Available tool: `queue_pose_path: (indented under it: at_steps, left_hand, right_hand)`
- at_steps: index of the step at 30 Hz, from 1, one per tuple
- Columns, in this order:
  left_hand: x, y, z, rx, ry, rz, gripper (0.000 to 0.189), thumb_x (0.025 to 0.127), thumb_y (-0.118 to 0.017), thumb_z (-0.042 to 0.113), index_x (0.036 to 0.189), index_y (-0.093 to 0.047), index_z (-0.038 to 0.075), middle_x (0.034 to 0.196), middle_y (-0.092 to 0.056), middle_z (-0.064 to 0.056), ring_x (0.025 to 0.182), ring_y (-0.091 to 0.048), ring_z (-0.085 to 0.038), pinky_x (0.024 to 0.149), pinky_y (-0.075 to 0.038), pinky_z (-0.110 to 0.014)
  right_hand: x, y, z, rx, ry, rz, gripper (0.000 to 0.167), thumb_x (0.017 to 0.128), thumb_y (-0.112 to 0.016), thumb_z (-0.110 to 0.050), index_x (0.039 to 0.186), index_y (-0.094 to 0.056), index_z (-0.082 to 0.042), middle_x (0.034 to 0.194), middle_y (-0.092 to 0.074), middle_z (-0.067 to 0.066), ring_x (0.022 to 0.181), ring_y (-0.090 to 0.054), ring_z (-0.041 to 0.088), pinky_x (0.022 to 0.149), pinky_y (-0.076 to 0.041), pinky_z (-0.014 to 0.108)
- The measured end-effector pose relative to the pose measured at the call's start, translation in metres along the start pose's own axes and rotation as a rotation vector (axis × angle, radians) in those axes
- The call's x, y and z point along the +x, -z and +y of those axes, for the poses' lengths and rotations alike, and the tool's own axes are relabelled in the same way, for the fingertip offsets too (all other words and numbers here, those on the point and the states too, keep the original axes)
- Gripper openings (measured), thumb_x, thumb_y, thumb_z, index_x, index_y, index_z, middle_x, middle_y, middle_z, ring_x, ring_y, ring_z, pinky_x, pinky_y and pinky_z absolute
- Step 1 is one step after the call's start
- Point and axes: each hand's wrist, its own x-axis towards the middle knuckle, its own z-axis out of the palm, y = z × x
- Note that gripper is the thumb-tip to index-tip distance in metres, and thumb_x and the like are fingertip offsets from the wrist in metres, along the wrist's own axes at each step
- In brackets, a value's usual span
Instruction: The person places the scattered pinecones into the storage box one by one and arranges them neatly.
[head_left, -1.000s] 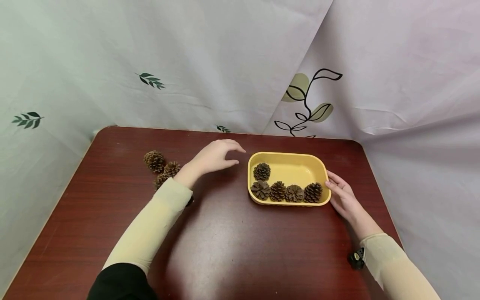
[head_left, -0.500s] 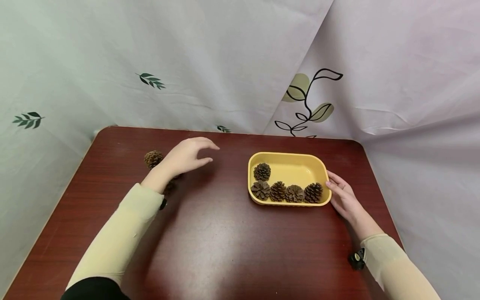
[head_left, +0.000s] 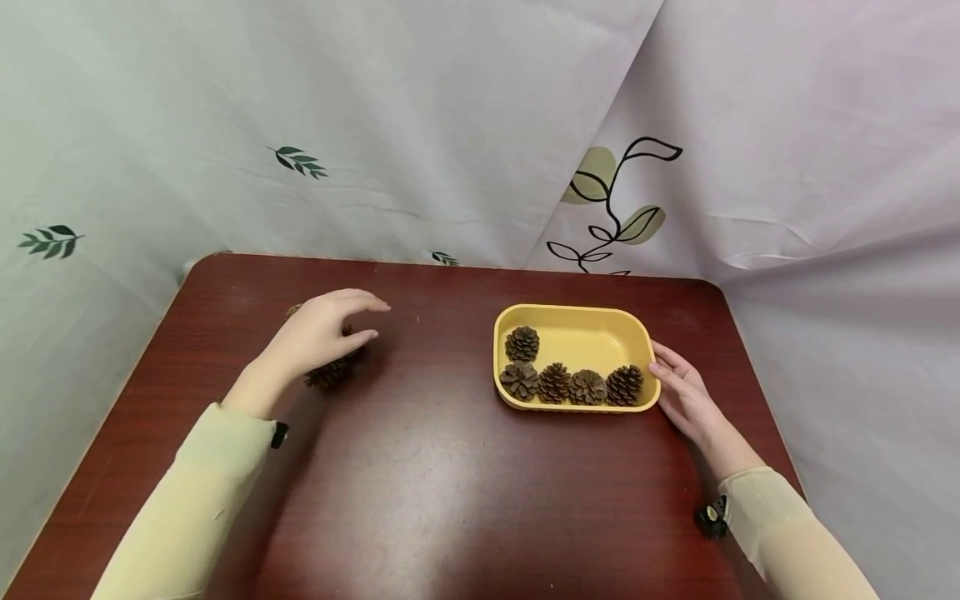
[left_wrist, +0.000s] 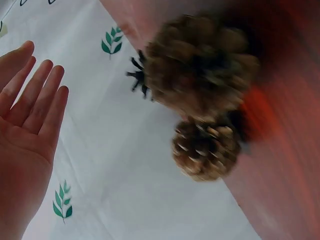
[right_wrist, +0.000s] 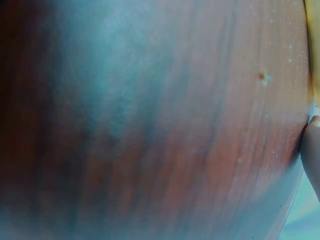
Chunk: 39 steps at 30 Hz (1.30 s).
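Observation:
My left hand (head_left: pixel 318 329), empty and with fingers loosely spread, hovers over a cluster of brown pine cones (head_left: pixel 328 374) on the left of the table. The hand partly hides them in the head view. In the left wrist view a large, blurred pine cone (left_wrist: pixel 200 70) and a smaller one (left_wrist: pixel 206 150) lie beside the open palm. A yellow plastic box (head_left: pixel 588 333) stands right of centre. Several pine cones (head_left: pixel 625 386) line its near side and left end. My right hand (head_left: pixel 690 404) holds the box's right end, thumb at the rim and fingers along the outer wall.
The dark red wooden table (head_left: pixel 420 500) has rounded far corners. A white cloth (head_left: pixel 375 108) with leaf prints hangs behind it and along both sides. A small black device (head_left: pixel 711 518) sits at my right wrist.
My left hand has moved left, away from the box and back over the loose pine cones. The right hand and the box have stayed in place.

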Motion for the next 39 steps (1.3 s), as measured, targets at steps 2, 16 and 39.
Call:
queue_pose_path:
  at_steps: [2,16,39]
  left_hand:
    - [-0.009,0.001,-0.003,0.011,-0.003,0.017,0.037,0.092,-0.081,0.003,0.128,-0.074,0.008,0.129,-0.075,-0.009,0.12,-0.07,-0.03,0.096,-0.061,-0.049]
    - [-0.07,-0.007,-0.014,0.05,0.066,0.235,0.044,0.081,-0.088,-0.002,0.123,-0.075,0.006,0.12,-0.077,-0.012,0.112,-0.071,-0.032,0.093,-0.055,-0.045]
    - [-0.117,-0.03,-0.028,-0.003,0.247,0.296,0.049,0.08,-0.091,0.005,0.126,-0.074,0.007,0.123,-0.074,-0.016,0.118,-0.067,-0.038,0.096,-0.048,-0.051]
  right_hand:
    - [0.0,0.0,0.0,-0.002,0.001,-0.004,0.046,0.11,-0.036,0.007,0.137,-0.067,-0.015,0.135,-0.071,-0.002,0.121,-0.069,0.008,0.098,-0.06,0.02]
    - [0.0,0.0,0.001,-0.019,0.006,0.001,0.044,0.11,-0.038,0.006,0.137,-0.067,-0.016,0.134,-0.072,-0.003,0.12,-0.07,0.007,0.098,-0.06,0.02]
    - [0.001,-0.002,0.0,-0.031,-0.004,0.024,0.043,0.11,-0.039,0.005,0.136,-0.067,-0.016,0.133,-0.071,-0.003,0.119,-0.069,0.007,0.097,-0.06,0.019]
